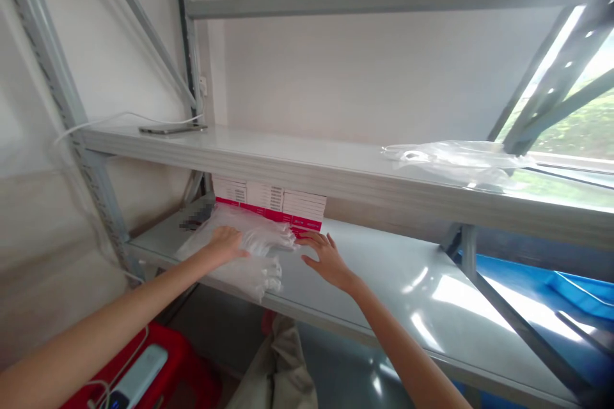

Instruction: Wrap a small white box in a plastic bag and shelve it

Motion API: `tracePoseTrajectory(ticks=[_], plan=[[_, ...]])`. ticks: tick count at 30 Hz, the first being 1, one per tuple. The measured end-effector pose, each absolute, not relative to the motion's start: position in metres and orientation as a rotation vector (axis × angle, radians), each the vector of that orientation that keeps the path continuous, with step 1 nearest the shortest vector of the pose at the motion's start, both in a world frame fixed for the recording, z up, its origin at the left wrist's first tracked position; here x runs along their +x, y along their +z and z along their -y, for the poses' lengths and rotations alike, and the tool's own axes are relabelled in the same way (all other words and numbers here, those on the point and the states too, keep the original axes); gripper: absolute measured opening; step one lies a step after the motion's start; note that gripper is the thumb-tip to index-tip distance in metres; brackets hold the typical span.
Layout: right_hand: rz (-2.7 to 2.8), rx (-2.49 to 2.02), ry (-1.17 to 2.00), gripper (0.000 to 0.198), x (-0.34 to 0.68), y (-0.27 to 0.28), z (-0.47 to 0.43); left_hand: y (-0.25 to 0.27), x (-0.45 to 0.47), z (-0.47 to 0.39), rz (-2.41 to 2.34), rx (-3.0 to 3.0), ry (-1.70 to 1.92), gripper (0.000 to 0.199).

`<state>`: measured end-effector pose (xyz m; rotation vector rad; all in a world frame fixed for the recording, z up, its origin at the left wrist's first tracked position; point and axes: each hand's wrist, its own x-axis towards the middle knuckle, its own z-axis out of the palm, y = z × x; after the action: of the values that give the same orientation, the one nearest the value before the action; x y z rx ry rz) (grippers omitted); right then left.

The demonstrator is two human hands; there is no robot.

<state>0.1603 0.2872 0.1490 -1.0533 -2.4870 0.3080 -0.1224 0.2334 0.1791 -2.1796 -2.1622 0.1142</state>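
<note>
Two piles of thin clear plastic bags point(256, 230) lie partly overlapping at the left of the lower shelf, their bunched ends pointing right. My left hand point(224, 245) is on the bags, its fingers curled into the plastic and its thumb reaching right. My right hand point(330, 262) hovers at the bunched ends with fingers spread and holds nothing; whether its fingertips touch the plastic cannot be made out. Behind the bags, white and red printed cards or boxes point(301, 209) stand in a row against the back.
On the upper shelf point(288, 156) lie a phone point(173, 130) with a white cable and more clear plastic point(451, 160). A red stool point(177, 358) below carries a white power bank point(141, 374). Metal braces cross at right, near a blue bin point(527, 287).
</note>
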Motion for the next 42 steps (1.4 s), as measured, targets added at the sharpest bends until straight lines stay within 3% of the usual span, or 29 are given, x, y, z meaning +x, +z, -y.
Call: tracePoseTrajectory(ticks=[3,10,14,18,23,29,33,38,42], plan=[[2.486,-1.058,0.351,0.038,0.165,0.149,-0.28,0.177,-0.129,-0.234,2.152,-2.136,0.234,0.015],[2.46,-1.085,0.402,0.037,0.176,0.147,-0.27,0.189,-0.134,-0.225,2.093,-2.055,0.115,0.037],[2.43,-1.1,0.447,0.036,0.174,0.14,-0.266,0.173,-0.133,-0.223,2.098,-2.105,0.157,0.01],[2.438,-1.082,0.479,0.035,0.177,0.136,-0.262,0.18,-0.143,-0.222,2.078,-2.079,0.085,0.027],[2.33,-1.087,0.277,0.041,0.177,0.15,-0.257,0.237,-0.131,-0.21,1.86,-2.291,-0.041,0.021],[2.165,-1.09,-0.069,0.064,0.159,0.185,-0.232,0.282,-0.065,-0.187,1.376,-2.504,-0.211,0.024],[2.248,-1.312,-0.113,0.048,0.168,0.189,-0.217,0.281,-0.038,-0.189,1.184,-2.585,-0.263,0.025],[2.279,-1.541,0.032,0.053,0.209,0.191,-0.211,0.269,-0.032,-0.211,1.149,-2.564,-0.205,0.022],[2.263,-1.624,0.107,0.049,0.235,0.198,-0.214,0.26,0.004,-0.188,1.042,-2.674,-0.515,0.035]])
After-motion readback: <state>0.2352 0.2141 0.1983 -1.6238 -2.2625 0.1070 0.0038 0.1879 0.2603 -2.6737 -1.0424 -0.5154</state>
